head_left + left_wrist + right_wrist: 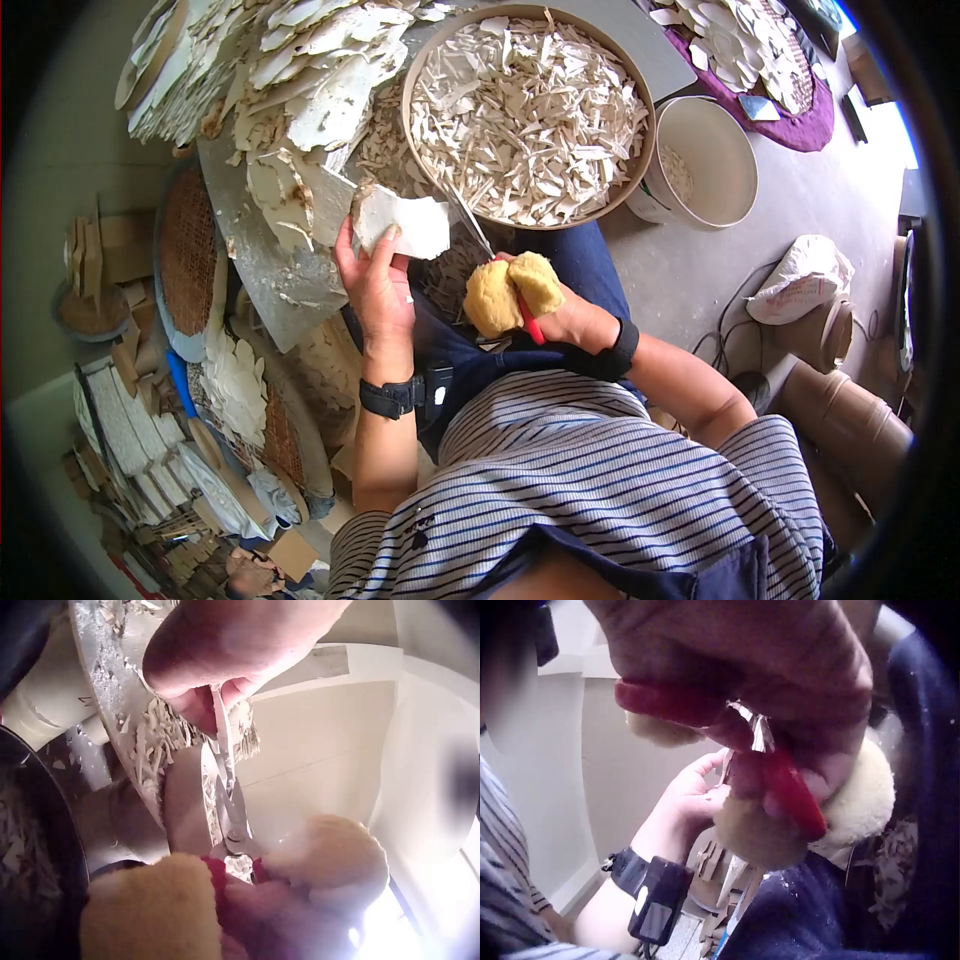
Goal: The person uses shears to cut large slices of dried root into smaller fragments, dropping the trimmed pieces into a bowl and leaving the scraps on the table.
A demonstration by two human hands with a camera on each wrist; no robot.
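Observation:
My left hand (383, 290) pinches a flat, off-white, brittle-looking sheet (415, 228) with a rough brown edge between thumb and fingers. In the left wrist view this sheet (222, 727) shows edge-on, its lower end right at the blades of the scissors (235, 825). My right hand (568, 318) grips these scissors by red handles (795, 791) wrapped in thick yellow padding (492, 300). Seen from the head, the scissor blades (468, 222) point up and left beside the sheet. Just beyond both hands stands a round tray (652, 150) heaped with cut off-white strips (525, 120).
Large stacked sheets (320, 70) lie on a grey board (285, 310) at the upper left. Right of the round tray stands a white bucket (735, 190) with some strips inside. A purple cloth (815, 125) under more pieces, a white bag (805, 275) and cardboard tubes (845, 420) are at the right.

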